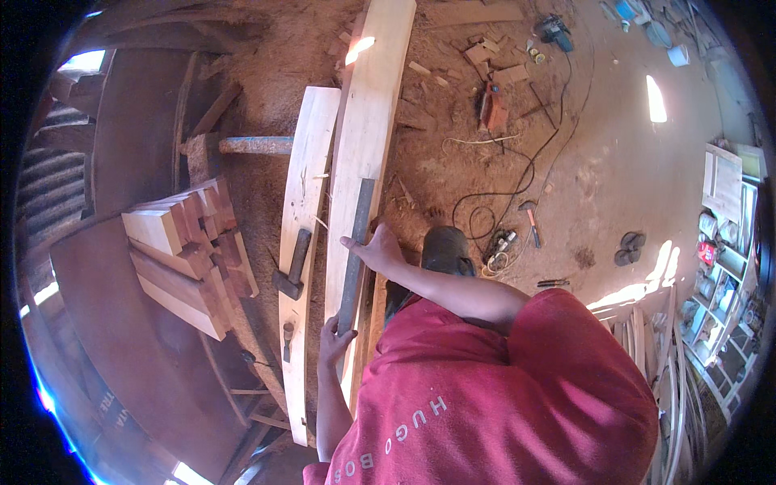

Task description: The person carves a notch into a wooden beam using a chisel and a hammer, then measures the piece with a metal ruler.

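Observation:
A long dark flat bar (360, 230) lies lengthwise on a pale wooden board (372, 105). My left hand (333, 343) grips the bar near its lower end. Farther up, my right hand (381, 250) holds it, thumb laid across the bar; the other fingers are partly hidden past the board's right side. Left of this board is a second, narrower plank (311, 153). A hammer (296, 271) with a dark handle rests on that plank, and below it lies a small chisel-like tool (288, 339).
Cut wooden blocks (174, 250) are stacked at left. On the floor to the right lie an orange power tool (492, 105), a dark power tool (556, 32), loose cords (517, 192), another hammer (530, 222) and sandals (630, 248). Shelves (731, 275) stand at far right.

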Available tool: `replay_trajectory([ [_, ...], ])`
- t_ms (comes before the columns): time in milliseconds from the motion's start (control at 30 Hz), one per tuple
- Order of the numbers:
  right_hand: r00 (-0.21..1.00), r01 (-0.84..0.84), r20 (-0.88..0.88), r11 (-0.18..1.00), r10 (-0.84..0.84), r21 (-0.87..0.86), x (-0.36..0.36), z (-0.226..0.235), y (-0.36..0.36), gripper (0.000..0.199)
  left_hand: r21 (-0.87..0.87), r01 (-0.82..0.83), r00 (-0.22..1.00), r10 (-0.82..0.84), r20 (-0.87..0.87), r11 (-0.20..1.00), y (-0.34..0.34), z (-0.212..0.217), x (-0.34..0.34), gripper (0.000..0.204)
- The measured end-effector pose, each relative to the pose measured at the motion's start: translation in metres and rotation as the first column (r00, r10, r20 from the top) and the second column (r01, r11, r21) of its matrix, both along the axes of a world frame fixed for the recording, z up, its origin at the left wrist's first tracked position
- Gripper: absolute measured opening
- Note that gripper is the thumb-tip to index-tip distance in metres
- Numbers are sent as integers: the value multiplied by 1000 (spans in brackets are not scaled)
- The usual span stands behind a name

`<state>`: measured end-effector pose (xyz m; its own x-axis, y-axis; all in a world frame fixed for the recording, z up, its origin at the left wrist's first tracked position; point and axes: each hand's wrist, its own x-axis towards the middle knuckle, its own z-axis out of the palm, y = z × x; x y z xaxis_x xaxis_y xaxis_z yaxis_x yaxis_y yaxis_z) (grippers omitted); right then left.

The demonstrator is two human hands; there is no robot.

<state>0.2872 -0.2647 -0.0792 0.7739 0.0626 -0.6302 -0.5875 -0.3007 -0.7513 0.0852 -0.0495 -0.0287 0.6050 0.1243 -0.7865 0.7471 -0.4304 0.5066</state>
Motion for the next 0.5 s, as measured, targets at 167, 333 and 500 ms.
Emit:
replay_trajectory([
  [167, 974, 49, 226, 994, -27, -94, 0, -3, -1, 98, 89, 106, 993, -111, 50, 990, -1, -4, 3, 60],
  [333, 987, 162, -4, 983, -163, 89, 23, -43, -3, 97, 37, 22, 1000, -22, -1, 999, -19, 2, 2, 53],
  [500, 980, 196, -61, 959, -187, 204, 35, -76, -4, 112, 11, -12, 999, 12, 35, 1000, -11, -13, -8, 51],
])
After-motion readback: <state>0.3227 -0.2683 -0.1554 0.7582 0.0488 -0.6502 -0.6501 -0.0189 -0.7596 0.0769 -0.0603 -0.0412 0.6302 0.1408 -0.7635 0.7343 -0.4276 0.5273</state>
